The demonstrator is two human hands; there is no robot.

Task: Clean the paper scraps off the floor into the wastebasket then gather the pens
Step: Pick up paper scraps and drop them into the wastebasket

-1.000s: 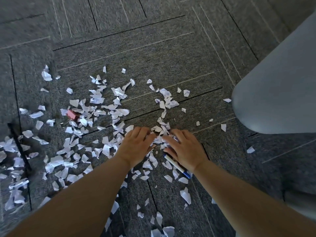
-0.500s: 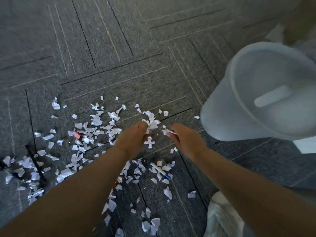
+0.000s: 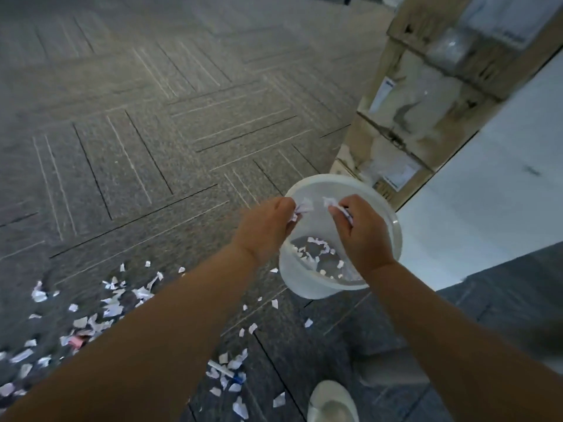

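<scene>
Grey carpet tiles (image 3: 182, 123) across the floor, laid herringbone, scored with thin pale and dark lines; at 1 o'clock a rough wooden crate (image 3: 393, 56), pale wrapped goods and paper labels behind its slats; at 3 o'clock a smooth pale surface (image 3: 487, 202) just beside the crate; darker carpet again at 4 o'clock; dim, cool light throughout.

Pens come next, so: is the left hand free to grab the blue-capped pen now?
Probably not yet: the left hand grips paper scraps over the wastebasket, far from the pen on the floor.
</scene>
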